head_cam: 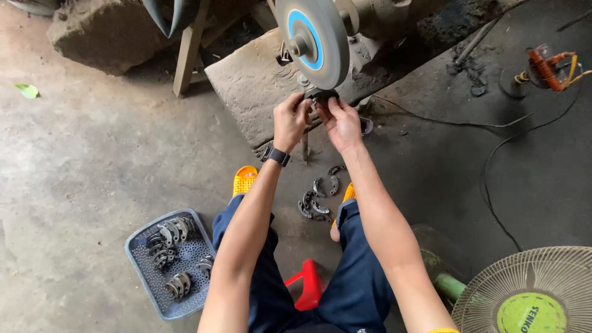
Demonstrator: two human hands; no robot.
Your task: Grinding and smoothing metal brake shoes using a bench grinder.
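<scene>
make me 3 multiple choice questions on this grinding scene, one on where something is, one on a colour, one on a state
1. Where is the blue basket of curved metal parts?
A. on the floor by the person's left leg
B. on the stone block
C. on the fan

2. What colour is the stool under the person?
A. green
B. red
C. white

3. How is the small dark part held?
A. lying loose on the floor
B. in one hand, away from the wheel
C. in both hands at the wheel's lower edge

Answers:
1. A, it sits left of the knee.
2. B, red shows between the legs.
3. C, left hand and right hand pinch it under the grinding wheel.
</scene>
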